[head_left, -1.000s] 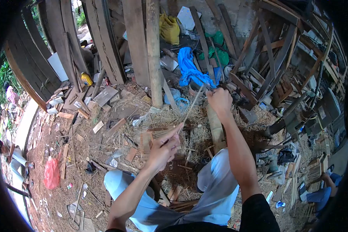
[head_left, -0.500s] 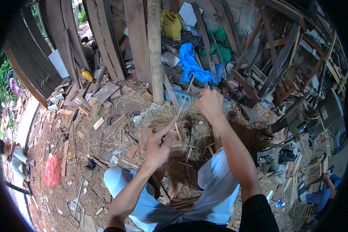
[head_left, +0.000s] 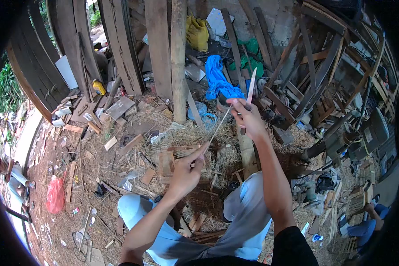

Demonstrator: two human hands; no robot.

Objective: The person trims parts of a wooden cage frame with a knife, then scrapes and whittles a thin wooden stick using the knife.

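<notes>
A thin pale strip (head_left: 220,125) slants between my two hands. Its lower end is pinched in my left hand (head_left: 188,170), above my left knee. My right hand (head_left: 249,119), higher and to the right, has its thumb and index finger at the strip's upper end. That same hand also holds a knife (head_left: 252,88), its blade pointing up and its dark handle partly hidden by the fingers. Below the strip, a small slatted wooden piece (head_left: 167,162) lies on the straw-covered ground.
A bamboo post (head_left: 178,66) stands ahead, with a blue cloth (head_left: 216,77) beyond it. Leaning boards and scrap wood (head_left: 308,66) fill the right. A red plastic bag (head_left: 55,195) lies left. People sit at the far left (head_left: 17,179) and far right (head_left: 368,224).
My right hand has turned, so the knife blade now points up, and its finger and thumb have come to the strip's upper end. My left hand still pinches the lower end.
</notes>
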